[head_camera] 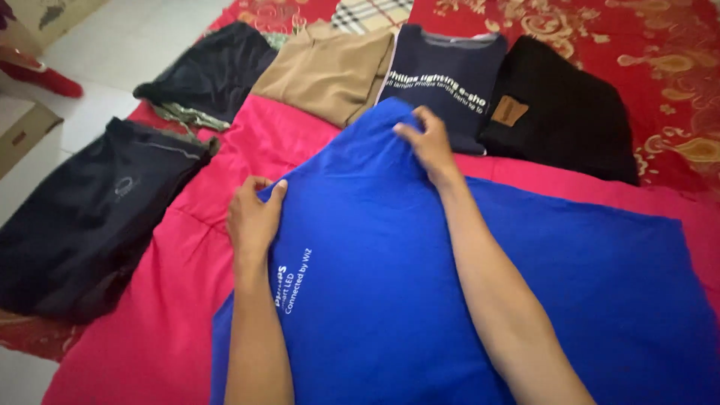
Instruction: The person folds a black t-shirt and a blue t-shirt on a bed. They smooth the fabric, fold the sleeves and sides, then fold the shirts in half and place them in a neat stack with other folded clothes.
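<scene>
Blue shirt (450, 285): cut off below | left hand (253, 217) pinching its edge | right hand (427, 141) gripping its fold

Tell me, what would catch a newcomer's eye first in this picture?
The bright blue shirt spread across the pink blanket fills the foreground, with the left hand gripping its near edge and the right hand pinching the fabric at its far end. Behind it, along the top, lies a row of folded clothes: a tan garment, a navy shirt and a black garment.
</scene>
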